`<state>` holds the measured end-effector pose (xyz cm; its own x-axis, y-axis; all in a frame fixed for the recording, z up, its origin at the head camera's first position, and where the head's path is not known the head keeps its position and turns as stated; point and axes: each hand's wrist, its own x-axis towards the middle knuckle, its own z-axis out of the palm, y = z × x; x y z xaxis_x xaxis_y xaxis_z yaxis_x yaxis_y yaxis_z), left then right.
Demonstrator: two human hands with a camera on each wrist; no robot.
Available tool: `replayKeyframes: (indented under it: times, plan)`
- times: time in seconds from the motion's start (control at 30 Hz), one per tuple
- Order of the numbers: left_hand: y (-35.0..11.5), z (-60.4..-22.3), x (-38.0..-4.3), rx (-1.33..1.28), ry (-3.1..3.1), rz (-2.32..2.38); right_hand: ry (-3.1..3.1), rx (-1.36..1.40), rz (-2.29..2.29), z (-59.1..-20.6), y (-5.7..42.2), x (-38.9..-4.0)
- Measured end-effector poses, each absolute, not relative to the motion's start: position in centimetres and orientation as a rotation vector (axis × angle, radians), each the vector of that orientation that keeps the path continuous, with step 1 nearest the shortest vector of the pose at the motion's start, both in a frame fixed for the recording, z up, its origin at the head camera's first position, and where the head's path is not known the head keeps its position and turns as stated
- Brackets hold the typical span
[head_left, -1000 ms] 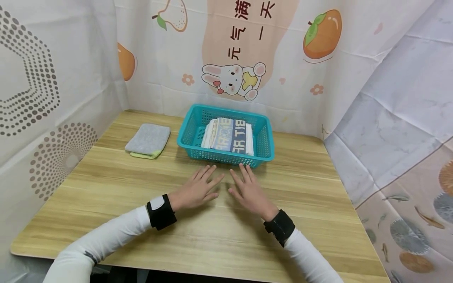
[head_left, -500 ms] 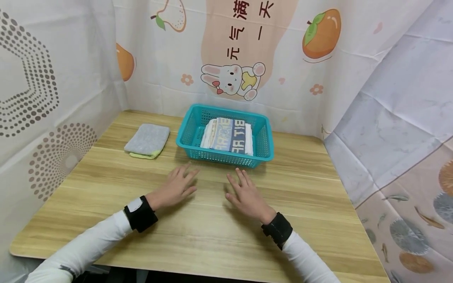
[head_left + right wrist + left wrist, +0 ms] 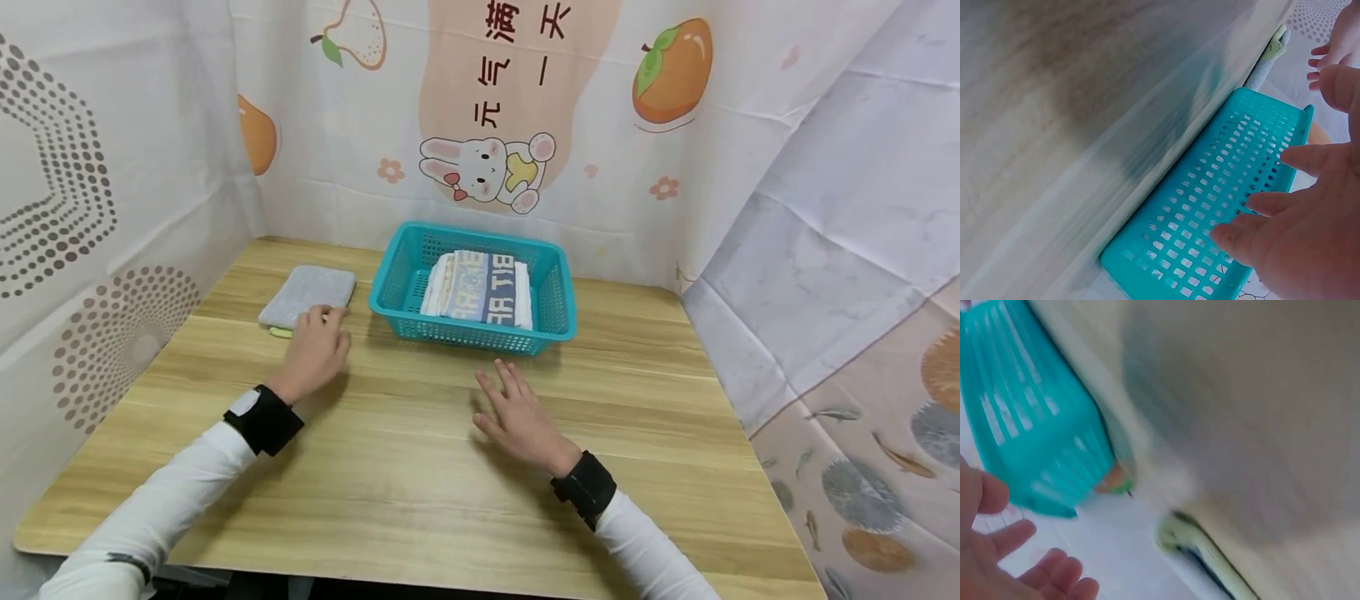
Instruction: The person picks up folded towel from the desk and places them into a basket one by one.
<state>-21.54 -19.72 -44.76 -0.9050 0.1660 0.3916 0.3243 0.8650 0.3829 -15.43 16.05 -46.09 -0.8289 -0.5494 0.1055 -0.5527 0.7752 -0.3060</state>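
Observation:
A folded grey cloth (image 3: 306, 292) with a yellow-green underside lies at the back left of the table. My left hand (image 3: 313, 350) hovers over its near edge, fingers loosely bent. In the left wrist view, the fingers (image 3: 1054, 569) hold nothing, and a gap shows between them and the cloth's folded edge (image 3: 1204, 550). My right hand (image 3: 521, 421) is spread in front of the teal basket (image 3: 480, 335), holding nothing. Folded white and blue towels (image 3: 480, 287) with lettering lie inside that basket.
The wooden table (image 3: 420, 500) meets a printed curtain (image 3: 337, 192) at the back, close behind the basket. More patterned sheets hang on both sides. Black bands (image 3: 264, 419) circle both wrists.
My left hand has moved left and away from me, from in front of the basket to the grey cloth. The right hand has stayed nearly still. Basket and towels stand as before.

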Motion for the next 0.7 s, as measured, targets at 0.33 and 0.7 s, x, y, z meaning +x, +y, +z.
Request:
replayKeyframes:
  times: [0.33, 0.7]
  plan:
    - [-24.7, -43.2, -25.9, -0.026, -2.692, -0.729, -2.949, 0.949, 0.559, -46.3, 15.8, -15.2]
    - [-27.1, -43.2, -28.3, 0.145, -2.839, -0.709, -2.945, 0.947, 0.553, -46.3, 15.9, -15.0]
